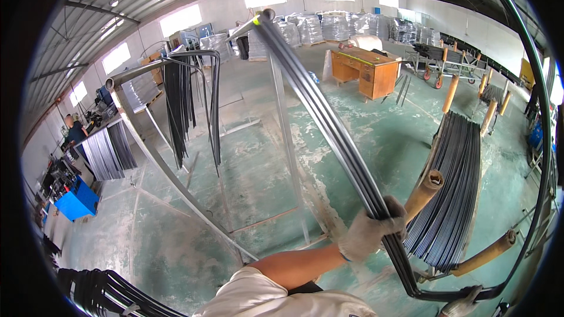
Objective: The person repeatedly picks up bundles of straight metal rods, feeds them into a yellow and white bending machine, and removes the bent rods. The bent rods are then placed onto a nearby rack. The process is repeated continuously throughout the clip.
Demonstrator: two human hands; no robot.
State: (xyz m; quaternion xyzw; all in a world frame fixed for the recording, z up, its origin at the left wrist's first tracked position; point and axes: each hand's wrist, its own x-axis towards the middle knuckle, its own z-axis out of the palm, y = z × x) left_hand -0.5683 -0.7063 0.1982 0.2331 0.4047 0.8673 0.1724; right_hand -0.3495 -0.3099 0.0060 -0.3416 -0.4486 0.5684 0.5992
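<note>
Bent black bars (338, 135), a slim bundle, run slantwise from ctr down to lower R: upper end's nr the round pipe (267, 15) atop the metal stand (281, 100) (can't tell if touching), then they turn a corner, cross nr the bottom edge & climb the far R side. Gloved L hand (373, 233) has its fingers wrapped round the slanting run, a bit above the corner; gloved R hand (463, 305) is at the bottom run, partly cut off, so can't tell if its fingers are clenched or just supporting. Bars prob. stiff at the corners but whippy along the length, mod. weight as a bunch & awkward b/c so long. Smooth sheen suggests they'd slide on each other; not fragile, tho finish may scratch. Best hold: full wrap round all strands, 1 hand nr the corner, 1 on the bottom run, well apart for balance, clear of the cardboard tubes (424, 192) alongside.
</note>
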